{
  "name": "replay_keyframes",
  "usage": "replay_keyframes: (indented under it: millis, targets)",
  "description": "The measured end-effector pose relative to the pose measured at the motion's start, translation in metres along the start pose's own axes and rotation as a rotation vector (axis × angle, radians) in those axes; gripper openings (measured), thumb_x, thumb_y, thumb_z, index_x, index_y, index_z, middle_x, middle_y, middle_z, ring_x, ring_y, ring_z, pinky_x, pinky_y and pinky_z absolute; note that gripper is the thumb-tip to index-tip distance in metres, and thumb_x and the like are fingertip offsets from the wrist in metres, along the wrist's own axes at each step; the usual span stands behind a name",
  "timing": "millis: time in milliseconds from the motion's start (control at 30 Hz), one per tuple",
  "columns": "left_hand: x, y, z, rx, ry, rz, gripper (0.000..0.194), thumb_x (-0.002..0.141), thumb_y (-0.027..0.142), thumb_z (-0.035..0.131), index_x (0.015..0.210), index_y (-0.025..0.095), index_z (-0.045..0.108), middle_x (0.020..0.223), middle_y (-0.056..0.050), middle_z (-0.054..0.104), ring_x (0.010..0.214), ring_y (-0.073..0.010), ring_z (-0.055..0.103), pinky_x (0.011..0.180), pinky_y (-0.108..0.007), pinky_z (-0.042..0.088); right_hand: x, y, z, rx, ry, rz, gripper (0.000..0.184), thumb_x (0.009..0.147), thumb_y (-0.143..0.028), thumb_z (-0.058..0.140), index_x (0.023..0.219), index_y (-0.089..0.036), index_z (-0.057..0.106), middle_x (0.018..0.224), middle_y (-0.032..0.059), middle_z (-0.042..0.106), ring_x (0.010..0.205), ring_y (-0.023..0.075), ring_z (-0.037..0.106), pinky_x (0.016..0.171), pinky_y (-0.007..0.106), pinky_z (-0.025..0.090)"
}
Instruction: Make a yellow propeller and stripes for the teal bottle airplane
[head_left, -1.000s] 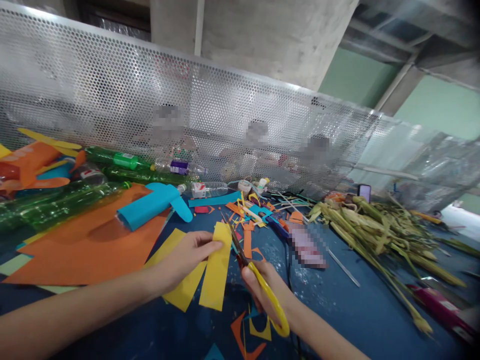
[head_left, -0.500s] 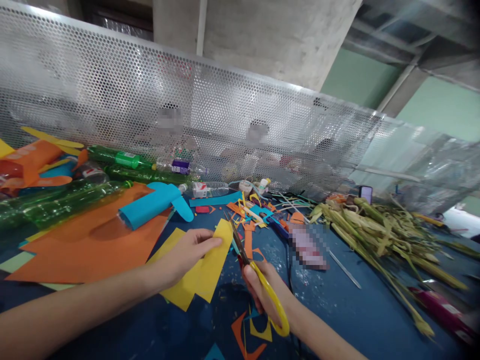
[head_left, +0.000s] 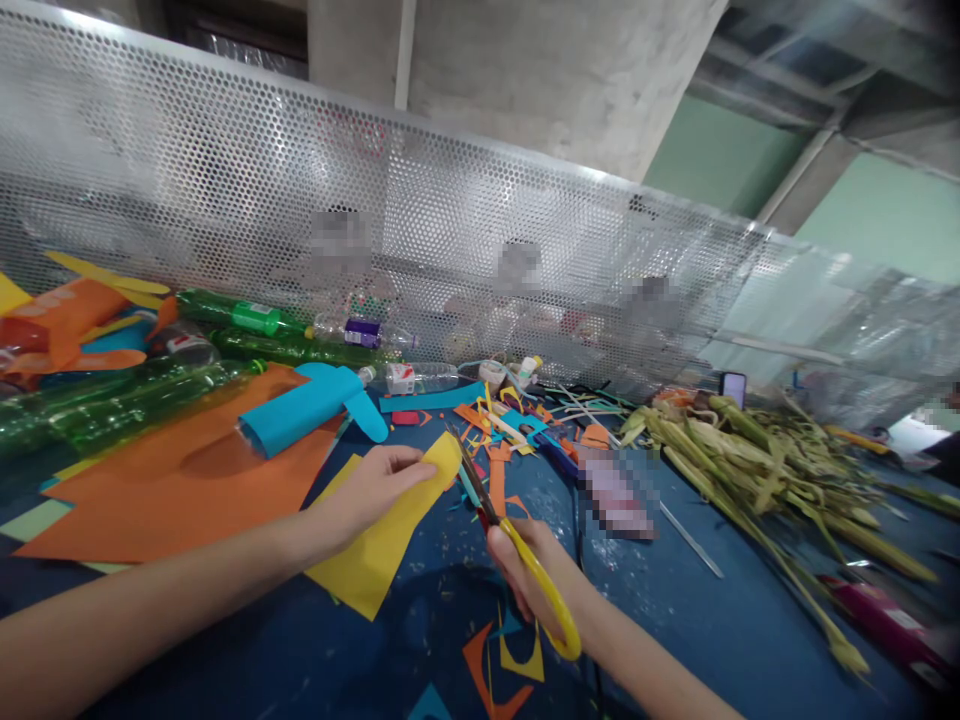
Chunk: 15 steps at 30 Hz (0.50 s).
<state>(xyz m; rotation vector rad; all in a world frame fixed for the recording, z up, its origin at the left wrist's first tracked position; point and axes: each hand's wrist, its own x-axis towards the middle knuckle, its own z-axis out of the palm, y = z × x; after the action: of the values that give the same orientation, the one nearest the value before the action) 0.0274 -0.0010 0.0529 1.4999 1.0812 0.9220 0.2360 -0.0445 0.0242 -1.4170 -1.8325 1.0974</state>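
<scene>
Between thumb and fingers, my left hand pinches a strip of yellow paper, its upper end rounded at the corner. Below that hand lies a larger yellow sheet, partly overlapped by the strip. Yellow-handled scissors are gripped in my right hand, the blades pointing up and away at the strip's right edge. Whether the blades touch the paper I cannot tell. Left of the hands, a bottle wrapped in blue paper rests on orange sheets.
Coloured paper scraps are heaped beyond the scissors, with offcuts near the front. Green bottles lie at left, dried husks at right. A perforated metal screen borders the blue table; people sit behind it.
The yellow strip has turned clockwise in my left hand, its lower end swinging left over the larger sheet. Its top corner now looks rounded. The right hand and scissors have barely moved.
</scene>
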Motion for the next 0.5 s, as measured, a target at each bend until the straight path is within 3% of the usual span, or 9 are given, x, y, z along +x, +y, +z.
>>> replay_keyframes:
  millis: [233, 500]
  targets:
    - [0.008, -0.003, -0.009, 0.152, -0.010, 0.082, 0.031, 0.076, 0.044, 0.050, 0.063, 0.016, 0.056, 0.057, 0.003, 0.048, 0.050, -0.0104, 0.040, 0.047, -0.022, 0.028, 0.001, 0.000, 0.003, 0.040, 0.046, -0.016, 0.050, 0.077, -0.066, 0.041, 0.057, -0.021, 0.036, 0.039, -0.0079, 0.030, 0.033, 0.0058, 0.031, 0.032, 0.019, 0.023]
    - [0.005, 0.006, -0.007, 0.084, -0.013, 0.012, 0.031, 0.072, 0.046, 0.055, 0.062, 0.016, 0.057, 0.055, 0.003, 0.046, 0.050, -0.0100, 0.039, 0.047, -0.022, 0.027, 0.002, 0.001, 0.005, 0.079, 0.058, -0.006, 0.050, 0.078, -0.066, 0.037, 0.058, -0.021, 0.035, 0.037, -0.0094, 0.029, 0.027, 0.0045, 0.029, 0.026, 0.017, 0.019]
